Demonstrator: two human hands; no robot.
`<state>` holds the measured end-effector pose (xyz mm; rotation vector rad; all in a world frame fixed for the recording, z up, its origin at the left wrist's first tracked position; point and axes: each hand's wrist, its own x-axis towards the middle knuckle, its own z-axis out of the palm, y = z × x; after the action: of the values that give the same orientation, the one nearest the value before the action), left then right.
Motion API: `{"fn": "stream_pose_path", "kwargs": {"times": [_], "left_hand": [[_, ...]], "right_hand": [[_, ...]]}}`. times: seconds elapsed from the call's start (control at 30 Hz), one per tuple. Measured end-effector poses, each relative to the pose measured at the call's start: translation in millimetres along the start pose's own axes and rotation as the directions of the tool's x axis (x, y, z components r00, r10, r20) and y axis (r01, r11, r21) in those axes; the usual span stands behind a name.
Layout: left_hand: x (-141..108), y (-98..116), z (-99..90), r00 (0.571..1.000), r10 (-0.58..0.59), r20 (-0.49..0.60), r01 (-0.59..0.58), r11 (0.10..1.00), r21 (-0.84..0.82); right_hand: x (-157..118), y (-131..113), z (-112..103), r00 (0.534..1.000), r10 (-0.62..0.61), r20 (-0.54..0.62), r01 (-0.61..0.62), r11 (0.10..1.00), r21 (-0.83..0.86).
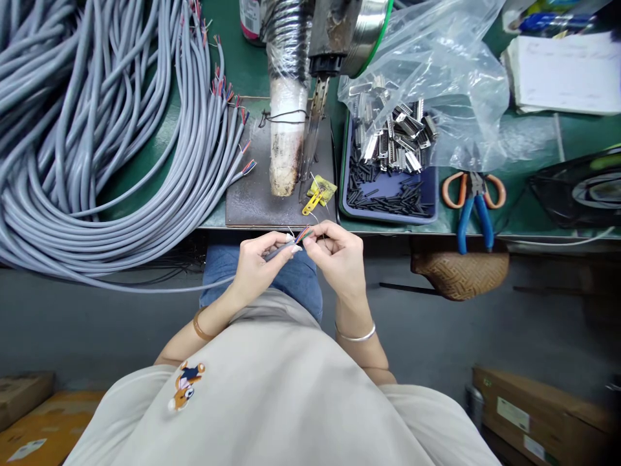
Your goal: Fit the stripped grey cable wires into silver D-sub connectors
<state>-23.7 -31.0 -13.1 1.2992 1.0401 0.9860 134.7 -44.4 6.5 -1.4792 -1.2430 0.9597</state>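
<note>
My left hand (262, 264) pinches a grey cable (277, 250) near its stripped end, just in front of the table edge. Thin coloured wires (303, 234) fan out of that end toward the right. Thumb and forefinger of my right hand (338, 254) are closed on those wires. The rest of the cable runs off to the left, under a large bundle of grey cables (160, 210) with bared coloured ends. Just beyond my hands, a yellow clip-like piece (313, 202) rests by a yellow-green pad (324, 189) on a dark board (252, 206).
A blue tray (388, 217) holds metal connectors (400, 139) and short black tubes (412, 199), partly under a clear plastic bag (451, 84). Blue-handled pliers (475, 217) and orange-handled cutters (453, 189) overhang the edge. A wrapped hose (287, 139) and solder spool (366, 39) stand ahead.
</note>
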Motion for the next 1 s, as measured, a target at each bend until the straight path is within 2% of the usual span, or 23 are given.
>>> {"fn": "stream_pose_path", "kwargs": {"times": [0.1, 0.2, 0.27, 0.3, 0.37, 0.47, 0.5, 0.53, 0.63, 0.7, 0.87, 1.0], "left_hand": [[0.8, 3.1, 0.8, 0.997, -0.072, 0.036, 0.075, 0.99, -0.121], [4.6, 4.2, -2.0, 0.974, -0.175, 0.147, 0.212, 0.931, -0.298], [7.4, 3.9, -5.5, 0.948, -0.223, 0.227, 0.297, 0.876, -0.38], [8.4, 3.8, -7.3, 0.937, -0.239, 0.255, 0.327, 0.855, -0.402], [9.4, 4.3, -10.4, 0.923, -0.258, 0.286, 0.362, 0.834, -0.416], [8.4, 6.6, -13.0, 0.917, -0.257, 0.305, 0.37, 0.834, -0.41], [7.8, 7.3, -13.3, 0.915, -0.254, 0.314, 0.371, 0.837, -0.403], [7.1, 7.7, -13.4, 0.912, -0.251, 0.325, 0.372, 0.84, -0.394], [5.4, 6.3, -12.8, 0.903, -0.238, 0.357, 0.369, 0.856, -0.363], [4.8, 4.0, -12.4, 0.905, -0.226, 0.361, 0.354, 0.871, -0.342], [5.3, 0.9, -11.5, 0.926, -0.204, 0.318, 0.302, 0.905, -0.301], [5.6, 1.6, -9.8, 0.945, -0.188, 0.267, 0.259, 0.93, -0.262]], "right_hand": [[-2.9, -0.1, 3.1, 0.999, -0.036, -0.009, 0.036, 0.998, -0.043], [-8.2, -0.4, 6.4, 0.965, -0.26, -0.014, 0.249, 0.935, -0.251], [-11.2, -0.3, 5.9, 0.925, -0.373, 0.07, 0.373, 0.86, -0.347], [-11.9, -0.3, 4.4, 0.914, -0.39, 0.111, 0.403, 0.846, -0.348], [-11.2, -0.7, -1.0, 0.933, -0.348, 0.095, 0.36, 0.888, -0.286], [-5.4, -1.9, -11.5, 0.982, -0.154, -0.113, 0.144, 0.985, -0.097], [-2.9, -2.2, -14.2, 0.987, -0.087, -0.139, 0.082, 0.996, -0.042], [-0.4, -2.4, -15.9, 0.992, -0.039, -0.118, 0.04, 0.999, 0.0], [4.2, -2.0, -15.0, 0.996, 0.016, 0.087, -0.02, 0.999, 0.046], [4.4, -1.6, -10.7, 0.988, 0.011, 0.152, -0.019, 0.998, 0.054], [0.9, -3.3, -2.1, 0.993, -0.093, 0.071, 0.094, 0.996, -0.005], [-0.5, -6.2, -2.1, 0.984, -0.17, 0.063, 0.174, 0.981, -0.08]]}}
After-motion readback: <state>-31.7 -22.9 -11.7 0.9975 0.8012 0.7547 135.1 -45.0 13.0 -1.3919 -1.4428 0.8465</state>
